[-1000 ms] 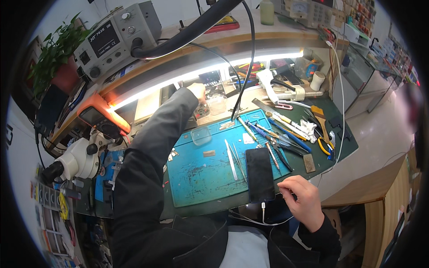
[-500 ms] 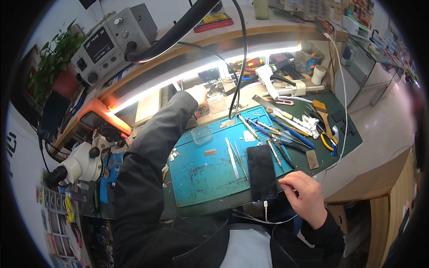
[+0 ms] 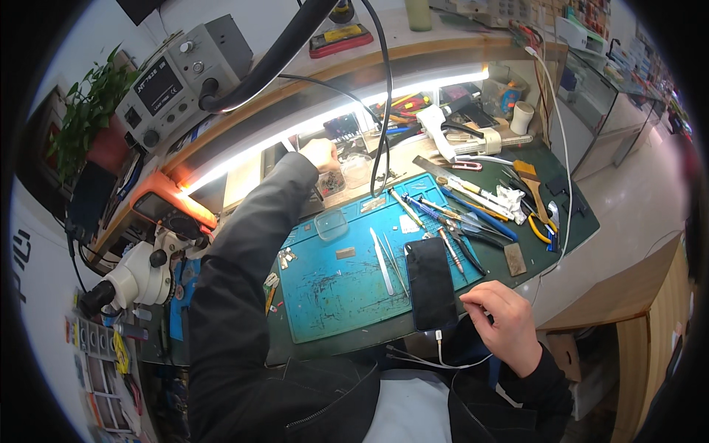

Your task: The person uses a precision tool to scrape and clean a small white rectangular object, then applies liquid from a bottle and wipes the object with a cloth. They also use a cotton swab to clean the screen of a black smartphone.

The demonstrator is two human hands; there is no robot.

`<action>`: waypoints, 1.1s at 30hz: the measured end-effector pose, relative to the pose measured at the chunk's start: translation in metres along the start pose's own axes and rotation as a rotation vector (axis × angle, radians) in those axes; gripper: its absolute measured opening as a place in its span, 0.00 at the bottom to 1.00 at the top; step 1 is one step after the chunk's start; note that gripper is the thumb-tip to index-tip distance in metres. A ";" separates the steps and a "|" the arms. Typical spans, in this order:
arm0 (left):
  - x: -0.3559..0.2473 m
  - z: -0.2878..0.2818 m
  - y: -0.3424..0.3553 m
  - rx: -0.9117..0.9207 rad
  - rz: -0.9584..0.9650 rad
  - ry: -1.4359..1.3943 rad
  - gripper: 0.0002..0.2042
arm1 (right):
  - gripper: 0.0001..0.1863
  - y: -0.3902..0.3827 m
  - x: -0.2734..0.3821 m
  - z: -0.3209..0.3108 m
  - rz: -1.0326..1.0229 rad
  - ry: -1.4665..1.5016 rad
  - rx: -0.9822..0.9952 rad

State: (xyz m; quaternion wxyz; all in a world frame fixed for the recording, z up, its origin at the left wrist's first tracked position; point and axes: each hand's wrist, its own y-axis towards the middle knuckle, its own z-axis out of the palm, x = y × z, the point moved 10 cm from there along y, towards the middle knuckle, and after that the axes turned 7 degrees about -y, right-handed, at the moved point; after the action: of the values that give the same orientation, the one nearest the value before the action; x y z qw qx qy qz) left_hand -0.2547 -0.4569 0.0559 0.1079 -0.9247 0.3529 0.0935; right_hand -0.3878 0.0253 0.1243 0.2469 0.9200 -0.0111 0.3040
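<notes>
My left hand (image 3: 320,153) reaches over a small clear container of parts (image 3: 331,181) on the back wooden ledge; its fingertips are hidden. My right hand (image 3: 499,322) is loosely curled at the right edge of a black phone (image 3: 430,284), with no object visible in the fingers. A white cable plug (image 3: 439,337) hangs just below the phone. Tweezers (image 3: 380,263) and a clear lidless box (image 3: 331,225) rest on the blue mat (image 3: 332,303).
A microscope (image 3: 139,273) and orange multimeter (image 3: 166,193) stand left. Pliers, brushes and other tools (image 3: 473,221) crowd the right side, behind them a white handled tool (image 3: 436,133). A thick black hose (image 3: 262,81) crosses above, beside a bench power unit (image 3: 181,81).
My left hand stays over the container, shifting only slightly. My right hand has moved a little rightward. The whole view has shifted slightly.
</notes>
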 end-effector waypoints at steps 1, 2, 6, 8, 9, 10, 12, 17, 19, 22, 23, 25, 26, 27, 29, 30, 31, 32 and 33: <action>0.004 -0.008 0.000 0.031 -0.083 -0.094 0.11 | 0.07 0.000 -0.001 0.000 0.001 -0.009 -0.002; 0.009 -0.013 -0.003 0.063 -0.171 -0.187 0.10 | 0.07 -0.001 -0.001 0.000 0.006 -0.008 -0.002; 0.037 -0.032 -0.005 0.097 -0.281 -0.199 0.11 | 0.07 0.000 -0.002 0.002 0.013 0.009 0.001; 0.055 -0.030 -0.006 -0.037 -0.314 -0.391 0.09 | 0.07 0.000 -0.004 0.002 0.020 0.010 0.000; 0.062 -0.031 -0.006 -0.103 -0.328 -0.488 0.09 | 0.07 0.000 -0.005 0.002 0.023 0.008 -0.002; 0.066 -0.029 -0.001 -0.056 -0.330 -0.431 0.10 | 0.07 0.000 -0.006 0.002 0.027 0.005 -0.003; 0.078 -0.025 0.006 -0.026 -0.288 -0.370 0.11 | 0.07 0.000 -0.007 0.002 0.022 0.002 -0.006; 0.102 -0.016 0.020 -0.127 -0.272 -0.356 0.11 | 0.07 0.002 -0.009 0.006 0.035 0.009 0.007; 0.066 -0.018 0.020 -0.181 -0.198 -0.417 0.10 | 0.07 0.002 -0.012 0.003 0.046 -0.011 0.000; 0.046 -0.013 0.029 -0.060 -0.008 -0.256 0.11 | 0.07 0.004 -0.011 0.006 0.052 -0.001 0.002; 0.038 -0.011 0.031 -0.052 0.081 -0.210 0.12 | 0.07 0.004 -0.011 0.007 0.056 -0.001 0.006; 0.022 -0.005 0.032 -0.036 0.253 -0.116 0.12 | 0.07 0.005 -0.011 0.009 0.063 0.003 0.017; 0.013 -0.002 0.033 -0.018 0.285 -0.119 0.12 | 0.07 0.004 -0.012 0.009 0.067 0.001 0.017; 0.005 0.000 0.033 0.000 0.315 -0.120 0.12 | 0.07 0.004 -0.013 0.009 0.070 0.001 0.018; -0.006 -0.002 0.032 -0.025 0.333 -0.165 0.12 | 0.07 0.004 -0.014 0.009 0.074 0.003 0.017; -0.008 -0.005 0.030 -0.068 0.320 -0.208 0.11 | 0.07 0.004 -0.014 0.010 0.075 0.005 0.015; -0.009 -0.009 0.027 -0.112 0.308 -0.251 0.11 | 0.07 0.004 -0.015 0.010 0.077 0.007 0.013; -0.030 -0.011 0.021 -0.083 0.379 -0.316 0.10 | 0.07 0.004 -0.016 0.009 0.083 -0.006 0.007; -0.042 -0.011 0.014 -0.064 0.417 -0.259 0.10 | 0.07 0.004 -0.017 0.008 0.084 -0.011 0.003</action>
State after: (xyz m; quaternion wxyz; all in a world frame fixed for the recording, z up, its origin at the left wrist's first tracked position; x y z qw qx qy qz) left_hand -0.2936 -0.4436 0.0746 0.1013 -0.8151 0.5163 0.2425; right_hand -0.3975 0.0161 0.1105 0.2327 0.9207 -0.0506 0.3092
